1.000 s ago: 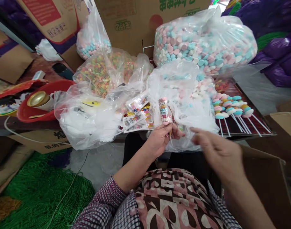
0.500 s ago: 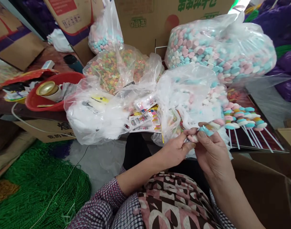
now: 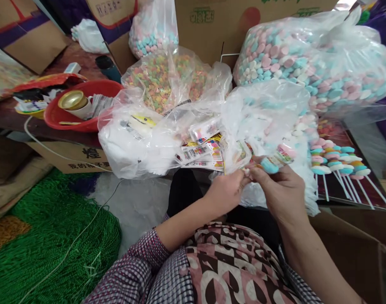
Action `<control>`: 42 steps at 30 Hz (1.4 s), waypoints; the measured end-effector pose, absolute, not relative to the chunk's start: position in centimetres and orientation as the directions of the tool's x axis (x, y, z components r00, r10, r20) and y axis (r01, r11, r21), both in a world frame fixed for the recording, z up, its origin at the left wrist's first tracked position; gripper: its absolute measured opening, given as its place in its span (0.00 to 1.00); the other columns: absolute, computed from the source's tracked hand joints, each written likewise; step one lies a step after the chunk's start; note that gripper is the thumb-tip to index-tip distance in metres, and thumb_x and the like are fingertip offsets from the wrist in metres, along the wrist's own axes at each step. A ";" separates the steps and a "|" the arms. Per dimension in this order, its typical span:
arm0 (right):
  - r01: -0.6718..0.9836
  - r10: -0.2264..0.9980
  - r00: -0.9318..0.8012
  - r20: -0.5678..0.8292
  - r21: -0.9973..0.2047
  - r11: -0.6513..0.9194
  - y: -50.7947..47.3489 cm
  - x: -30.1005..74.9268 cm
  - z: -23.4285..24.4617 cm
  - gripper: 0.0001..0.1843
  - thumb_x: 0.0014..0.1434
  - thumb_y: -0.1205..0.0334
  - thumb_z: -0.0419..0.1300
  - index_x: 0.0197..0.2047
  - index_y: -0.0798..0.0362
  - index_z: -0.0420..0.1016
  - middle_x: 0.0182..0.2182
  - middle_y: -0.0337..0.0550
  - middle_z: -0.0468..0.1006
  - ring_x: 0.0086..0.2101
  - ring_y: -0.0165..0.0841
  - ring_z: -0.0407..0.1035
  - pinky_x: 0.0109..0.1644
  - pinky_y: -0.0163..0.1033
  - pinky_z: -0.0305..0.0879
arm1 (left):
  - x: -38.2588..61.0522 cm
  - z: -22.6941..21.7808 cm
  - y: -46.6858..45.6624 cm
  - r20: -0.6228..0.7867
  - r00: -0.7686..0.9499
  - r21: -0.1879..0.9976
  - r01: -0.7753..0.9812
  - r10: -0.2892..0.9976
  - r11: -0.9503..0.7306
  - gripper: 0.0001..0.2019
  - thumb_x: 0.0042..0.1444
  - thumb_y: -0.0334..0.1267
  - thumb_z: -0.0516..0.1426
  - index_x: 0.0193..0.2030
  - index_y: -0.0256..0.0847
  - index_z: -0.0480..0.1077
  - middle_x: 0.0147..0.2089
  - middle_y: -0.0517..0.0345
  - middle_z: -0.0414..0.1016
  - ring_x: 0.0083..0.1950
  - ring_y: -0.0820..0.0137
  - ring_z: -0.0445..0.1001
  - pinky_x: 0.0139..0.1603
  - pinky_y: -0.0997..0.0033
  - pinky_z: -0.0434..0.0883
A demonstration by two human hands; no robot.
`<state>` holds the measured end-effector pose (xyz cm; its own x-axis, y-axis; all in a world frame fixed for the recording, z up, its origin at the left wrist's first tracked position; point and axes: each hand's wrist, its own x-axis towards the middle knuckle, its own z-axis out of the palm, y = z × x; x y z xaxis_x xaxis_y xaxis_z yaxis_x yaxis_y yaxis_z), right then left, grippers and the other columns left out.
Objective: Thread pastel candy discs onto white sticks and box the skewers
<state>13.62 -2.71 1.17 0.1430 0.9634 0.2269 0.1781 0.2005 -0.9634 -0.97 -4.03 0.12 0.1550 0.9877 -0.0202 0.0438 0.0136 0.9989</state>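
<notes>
Over the lap, my right hand (image 3: 284, 194) grips a marshmallow skewer (image 3: 275, 160) with blue and pink pieces inside a clear printed wrapper. My left hand (image 3: 226, 192) is closed in a pinch at the wrapper's near end, its fingertips against those of my right hand. What exactly lies between the left fingertips is too small to make out. Beyond them is an open plastic bag of marshmallows (image 3: 265, 107). Finished-looking marshmallow skewers (image 3: 338, 162) on white sticks lie at the table's right edge. Printed cards (image 3: 201, 154) and gold ties (image 3: 215, 138) lie left of my hands.
Behind stand a bag of gummy candies (image 3: 167, 80) and a large marshmallow bag (image 3: 284, 59). A white plastic bag (image 3: 132, 147) and a red basin (image 3: 53, 116) with bowls are on the left. Green cord (image 3: 60, 236) heaps on the floor. A cardboard box (image 3: 348, 245) is at right.
The skewer in my right hand has turned, showing more of its printed wrapper. My left fingers have closed tighter at its near end. The view has shifted slightly, moving the table things rightward and up.
</notes>
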 end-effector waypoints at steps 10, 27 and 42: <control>0.628 0.704 -0.657 0.269 -0.321 0.709 -2.1 14.0 -2.0 0.21 0.61 0.69 0.57 0.56 0.48 0.75 0.65 0.48 0.68 0.65 0.52 0.57 0.66 0.64 0.56 | -5.8 -1.0 -2.0 -0.257 0.119 0.676 -0.687 0.959 0.266 0.13 0.61 0.46 0.60 0.32 0.39 0.67 0.17 0.73 0.51 0.15 0.82 0.53 0.22 0.78 0.65; 0.543 0.854 -0.233 0.465 -0.667 0.511 -2.3 13.6 -5.6 0.10 0.65 0.58 0.59 0.42 0.46 0.84 0.49 0.46 0.82 0.53 0.42 0.73 0.61 0.55 0.66 | -4.1 -2.1 -2.0 -0.285 0.135 0.684 -0.665 0.949 0.300 0.17 0.57 0.50 0.63 0.31 0.38 0.67 0.17 0.73 0.54 0.15 0.82 0.56 0.23 0.78 0.68; -0.125 0.992 0.097 0.078 -0.988 0.090 -3.8 12.6 -1.9 0.09 0.54 0.56 0.70 0.40 0.46 0.85 0.31 0.40 0.84 0.28 0.30 0.74 0.38 0.41 0.73 | -0.3 -1.1 -3.3 -0.341 0.284 0.773 -0.457 0.896 0.440 0.16 0.55 0.50 0.62 0.33 0.39 0.64 0.18 0.73 0.50 0.15 0.84 0.44 0.15 0.82 0.43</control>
